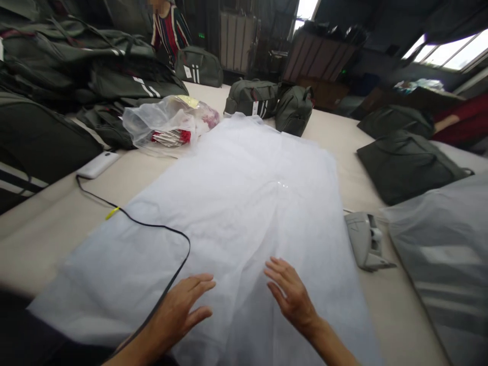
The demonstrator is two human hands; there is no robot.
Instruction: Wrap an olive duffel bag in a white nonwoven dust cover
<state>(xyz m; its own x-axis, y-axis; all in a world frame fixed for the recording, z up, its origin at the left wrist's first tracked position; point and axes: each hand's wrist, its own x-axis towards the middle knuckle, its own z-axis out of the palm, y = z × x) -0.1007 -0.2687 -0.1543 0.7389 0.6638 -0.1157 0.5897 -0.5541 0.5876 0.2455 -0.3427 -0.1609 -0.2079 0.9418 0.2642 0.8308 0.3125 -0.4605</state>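
Observation:
A stack of thin, translucent white plastic bags or sheets (244,203) lies spread over the table in front of me. Above its near left part is my left hand (186,305), fingers stretched out and the thumb apart, holding nothing. My right hand (287,290) hovers over the near right part, fingers spread, also holding nothing. Whether either hand touches the plastic I cannot tell. A black cable (163,226) runs across the plastic and passes by my left wrist. It leads to a white power bank or phone (99,164) on the left.
Dark green bags (129,76) are heaped at the left; more green bags (253,96) stand further back. A grey tape dispenser (366,241) sits right, near a plastic-wrapped bag (442,254). A clear bag of red-and-white tags (171,124) lies ahead. A person in stripes (171,28) stands behind; a red sleeve (463,119) shows at right.

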